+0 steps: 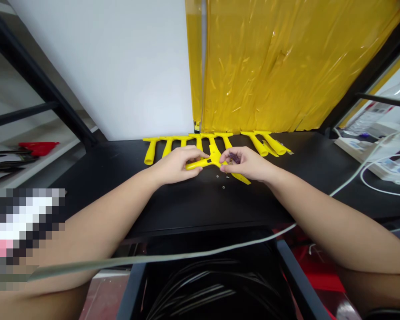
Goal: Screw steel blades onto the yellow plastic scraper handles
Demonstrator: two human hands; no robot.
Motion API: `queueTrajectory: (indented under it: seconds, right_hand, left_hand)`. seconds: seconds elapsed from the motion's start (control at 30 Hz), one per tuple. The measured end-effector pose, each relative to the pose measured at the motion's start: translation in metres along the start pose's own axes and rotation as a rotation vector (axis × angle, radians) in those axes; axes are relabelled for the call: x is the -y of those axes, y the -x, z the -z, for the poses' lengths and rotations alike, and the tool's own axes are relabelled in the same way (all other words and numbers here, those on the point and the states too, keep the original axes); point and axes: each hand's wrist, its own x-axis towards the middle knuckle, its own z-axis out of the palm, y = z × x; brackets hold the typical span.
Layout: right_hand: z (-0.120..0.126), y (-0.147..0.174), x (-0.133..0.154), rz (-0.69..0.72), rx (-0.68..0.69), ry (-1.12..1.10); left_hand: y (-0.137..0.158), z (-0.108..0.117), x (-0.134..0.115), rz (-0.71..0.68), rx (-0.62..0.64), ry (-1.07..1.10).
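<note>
My left hand (183, 165) is wrapped round the handle of a yellow plastic T-shaped scraper (214, 155), held just above the black table. My right hand (245, 163) is closed at the scraper's head, its thumb and fingertips close against it. A small dark purple object (234, 158) shows between the right fingers; its kind cannot be made out. Just below the hands lie a few tiny metal parts, among them a screw (227, 177) and a nut (223, 187). Beneath the right hand a flat yellow piece (241, 178) shows, partly hidden.
Several more yellow scrapers (150, 151) stand in a row along the back of the black table (173, 209), against a white panel (120, 66) and yellow film (286, 66). A white power strip (380, 164) with cables sits at right. A pale cable (203, 254) crosses in front.
</note>
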Motion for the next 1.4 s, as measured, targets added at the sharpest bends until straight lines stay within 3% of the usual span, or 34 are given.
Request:
queueTrajectory:
  seconds: [0.33,0.47,0.77,0.97,1.1,1.27,1.4]
  right_hand:
    - [0.000,0.001,0.004,-0.014,-0.063,-0.058]
    - [0.001,0.000,0.003,-0.004,-0.029,-0.030]
    - [0.004,0.002,-0.003,0.123,0.082,0.337]
    - [0.006,0.003,-0.002,0.239,-0.011,0.390]
    - [0.016,-0.001,-0.005,0.113,-0.125,0.463]
    - [0.019,-0.001,-0.008,0.047,0.140,0.548]
    - [0.014,0.000,-0.006,0.059,0.201,0.602]
  left_hand:
    - [0.000,-0.003,-0.001,-0.032,-0.031,-0.014]
    - [0.001,-0.003,0.001,-0.030,-0.020,-0.043]
    - [0.002,-0.002,-0.001,-0.017,0.077,-0.072]
    - [0.001,0.000,-0.002,-0.015,0.050,-0.083]
    - [0.002,0.003,-0.001,0.048,0.043,-0.160]
    - [0.001,0.008,0.002,0.151,-0.051,-0.189]
    - [0.001,0.008,0.004,0.193,-0.083,-0.187]
